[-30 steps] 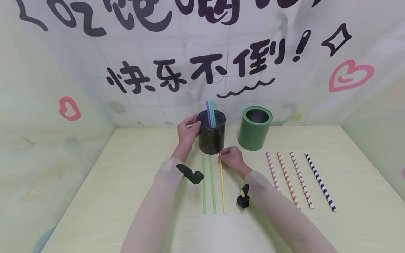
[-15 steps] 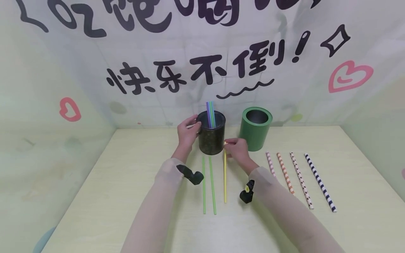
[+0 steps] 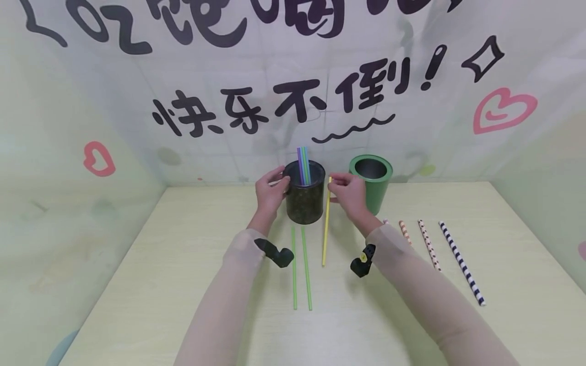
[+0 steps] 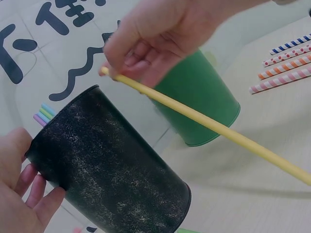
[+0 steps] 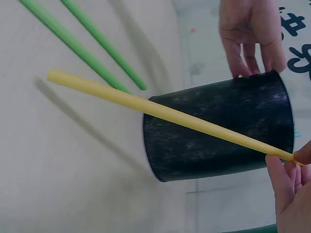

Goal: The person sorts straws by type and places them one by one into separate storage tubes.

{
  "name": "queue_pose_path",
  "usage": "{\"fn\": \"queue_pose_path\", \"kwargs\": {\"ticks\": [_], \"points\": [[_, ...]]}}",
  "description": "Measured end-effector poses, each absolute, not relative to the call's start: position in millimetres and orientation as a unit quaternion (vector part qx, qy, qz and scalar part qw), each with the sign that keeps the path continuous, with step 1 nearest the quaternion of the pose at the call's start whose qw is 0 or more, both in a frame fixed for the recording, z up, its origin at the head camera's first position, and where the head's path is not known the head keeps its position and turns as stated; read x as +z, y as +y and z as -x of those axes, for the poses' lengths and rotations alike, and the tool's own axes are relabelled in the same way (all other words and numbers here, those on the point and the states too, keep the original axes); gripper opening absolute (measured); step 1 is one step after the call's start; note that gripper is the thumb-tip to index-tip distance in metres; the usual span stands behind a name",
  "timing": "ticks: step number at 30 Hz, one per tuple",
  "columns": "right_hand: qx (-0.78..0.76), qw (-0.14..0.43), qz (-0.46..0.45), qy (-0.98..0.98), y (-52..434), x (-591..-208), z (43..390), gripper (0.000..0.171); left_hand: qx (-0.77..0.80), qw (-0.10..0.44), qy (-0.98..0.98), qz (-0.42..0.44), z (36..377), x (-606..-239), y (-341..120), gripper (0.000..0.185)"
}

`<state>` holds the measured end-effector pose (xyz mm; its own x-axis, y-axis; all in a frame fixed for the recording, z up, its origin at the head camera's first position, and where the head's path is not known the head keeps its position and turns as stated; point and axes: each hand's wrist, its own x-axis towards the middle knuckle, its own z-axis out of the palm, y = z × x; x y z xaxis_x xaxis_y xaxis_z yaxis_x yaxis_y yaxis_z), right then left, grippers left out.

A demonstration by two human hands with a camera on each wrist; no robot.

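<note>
Head view: right hand point(image 3: 349, 192) pinches yellow straw point(image 3: 325, 223), seemingly lifted.

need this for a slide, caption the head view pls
Right hand lifts a thin yellow straw beside the dark can that the left hand holds.

Sheer beige sleeves point(image 3: 220, 305) — black wrist cameras point(image 3: 274, 252) (one yellow-dotted)

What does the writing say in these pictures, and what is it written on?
"快乐不倒!" in black on the backdrop, with a wavy underline.
Bigger black characters above it are cut off by the picture's top edge: unreadable.
Pink hearts and a black diamond on the backdrop are signs, not words.
Black can, green can, straws: no writing visible.
</note>
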<state>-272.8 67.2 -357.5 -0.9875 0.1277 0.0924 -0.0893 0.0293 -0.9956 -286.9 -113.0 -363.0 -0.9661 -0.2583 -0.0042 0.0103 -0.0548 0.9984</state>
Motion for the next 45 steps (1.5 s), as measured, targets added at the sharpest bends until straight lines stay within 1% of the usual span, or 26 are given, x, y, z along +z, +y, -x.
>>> {"fn": "queue_pose_path", "kwargs": {"ticks": [17, 24, 30, 38, 45], "points": [[0.650, 0.141, -0.039, -0.746, 70.1, -273.2, 298.1, 0.030, -0.720, 0.096, -0.681, -0.093, 287.0, -364.0, -113.2, 0.036], [0.658, 0.187, -0.068, -0.726, 69.3, -238.5, 303.5, 0.028, -0.716, 0.097, -0.686, -0.088, 287.4, -363.9, -113.7, 0.036], [0.660, 0.203, -0.085, -0.718, 64.9, -214.0, 305.6, 0.027, -0.714, 0.097, -0.687, -0.088, 288.3, -365.0, -113.6, 0.036], [0.665, 0.208, -0.089, -0.712, 55.3, -199.6, 313.7, 0.026, -0.717, 0.096, -0.685, -0.089, 288.5, -365.2, -113.5, 0.036], [0.652, 0.199, -0.093, -0.726, 50.7, -207.7, 321.0, 0.025, -0.719, 0.094, -0.683, -0.087, 288.1, -364.5, -114.0, 0.036]]}}
